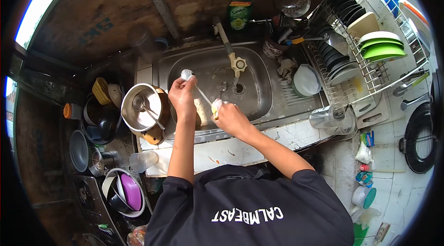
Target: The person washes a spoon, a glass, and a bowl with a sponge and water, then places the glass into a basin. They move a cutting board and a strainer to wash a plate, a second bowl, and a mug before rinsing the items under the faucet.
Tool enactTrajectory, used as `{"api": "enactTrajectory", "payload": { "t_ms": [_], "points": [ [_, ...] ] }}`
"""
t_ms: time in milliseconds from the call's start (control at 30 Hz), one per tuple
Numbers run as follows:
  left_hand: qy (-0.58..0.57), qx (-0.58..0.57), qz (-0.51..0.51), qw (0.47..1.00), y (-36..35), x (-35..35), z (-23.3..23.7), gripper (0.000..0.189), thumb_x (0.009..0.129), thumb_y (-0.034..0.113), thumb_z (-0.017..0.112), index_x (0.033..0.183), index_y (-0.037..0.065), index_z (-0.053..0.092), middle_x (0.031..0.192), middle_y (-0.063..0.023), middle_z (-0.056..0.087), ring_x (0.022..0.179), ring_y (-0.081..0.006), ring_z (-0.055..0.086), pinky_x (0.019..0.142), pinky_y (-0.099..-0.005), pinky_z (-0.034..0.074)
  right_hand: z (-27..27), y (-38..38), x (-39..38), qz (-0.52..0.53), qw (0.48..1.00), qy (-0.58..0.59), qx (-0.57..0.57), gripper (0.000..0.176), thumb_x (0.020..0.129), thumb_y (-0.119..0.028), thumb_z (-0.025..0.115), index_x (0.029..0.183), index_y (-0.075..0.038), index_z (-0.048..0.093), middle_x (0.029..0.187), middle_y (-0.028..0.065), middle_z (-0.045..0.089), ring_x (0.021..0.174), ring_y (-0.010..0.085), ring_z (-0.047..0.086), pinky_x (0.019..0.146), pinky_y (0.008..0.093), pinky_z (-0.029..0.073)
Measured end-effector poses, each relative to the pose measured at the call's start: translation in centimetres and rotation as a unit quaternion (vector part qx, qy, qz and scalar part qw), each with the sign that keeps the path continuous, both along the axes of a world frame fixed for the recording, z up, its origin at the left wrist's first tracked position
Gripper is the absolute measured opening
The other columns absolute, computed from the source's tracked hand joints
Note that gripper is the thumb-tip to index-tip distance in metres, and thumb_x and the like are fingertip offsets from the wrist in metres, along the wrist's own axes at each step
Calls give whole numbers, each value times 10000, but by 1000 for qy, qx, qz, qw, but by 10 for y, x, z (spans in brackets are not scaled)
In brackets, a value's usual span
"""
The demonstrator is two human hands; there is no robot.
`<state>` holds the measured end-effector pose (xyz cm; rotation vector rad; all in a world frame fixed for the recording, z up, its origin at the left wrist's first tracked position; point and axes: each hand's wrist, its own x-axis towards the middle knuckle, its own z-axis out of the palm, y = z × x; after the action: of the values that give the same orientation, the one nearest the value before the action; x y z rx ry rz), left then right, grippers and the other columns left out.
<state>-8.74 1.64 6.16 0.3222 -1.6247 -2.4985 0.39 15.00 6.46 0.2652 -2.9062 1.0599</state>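
Observation:
My left hand (pixel 183 95) is closed on one end of a spoon-like utensil (pixel 187 74) with a rounded, soapy-looking head, above the left part of the steel sink (pixel 253 75). The utensil's thin handle slants down to the right. Around its other end my right hand (pixel 228 117) is closed, pressing a small yellow and white sponge (pixel 216 107) to it over the sink's front side. Behind my hands, water runs from the tap (pixel 238 64) near the drain.
A metal pot (pixel 142 107) with a ladle stands left of the sink. A dish rack (pixel 370 70) with green and dark plates is at the right. Clear cups (pixel 323 117) stand on the right front counter, and a plastic cup (pixel 143 161) at the left.

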Motion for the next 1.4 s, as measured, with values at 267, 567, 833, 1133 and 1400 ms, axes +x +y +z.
{"api": "enactTrajectory", "payload": {
  "t_ms": [267,567,833,1133,1400],
  "points": [
    [-20,45,-50,998,0,-1,-7,248,806,45,728,997,-40,595,828,-70,668,763,-113,616,760,-241,456,11,32,-21,41,751,-408,-517,182,892,-145,611,953,26,603,726,58,609,549,144,583,500,313,534],
    [-22,69,-173,982,9,13,-2,228,846,15,667,1031,-47,549,833,-84,654,757,-129,630,703,-246,502,-2,21,-59,-1,679,-387,-624,119,929,-101,515,974,-19,589,759,46,581,567,109,543,450,260,477],
    [-20,-20,-44,999,-12,-38,-34,228,815,77,720,972,-14,583,812,-46,653,758,-103,603,710,-240,442,0,54,-33,-28,799,-372,-472,112,897,-101,584,944,0,595,716,18,550,534,96,512,445,255,482],
    [-176,17,-60,982,7,-28,-112,486,865,47,635,1278,-7,383,863,-94,650,758,-153,640,598,-256,454,-23,249,-5,-242,920,-228,-208,457,811,-208,696,1176,17,538,834,58,612,667,103,568,538,242,480],
    [-229,58,-215,948,75,-23,-140,668,878,27,602,1432,-8,229,849,-77,638,815,-183,656,655,-277,506,-64,357,-24,-407,901,11,153,618,819,-271,680,1301,45,458,1145,231,595,870,323,643,764,360,515]
  ]
}}
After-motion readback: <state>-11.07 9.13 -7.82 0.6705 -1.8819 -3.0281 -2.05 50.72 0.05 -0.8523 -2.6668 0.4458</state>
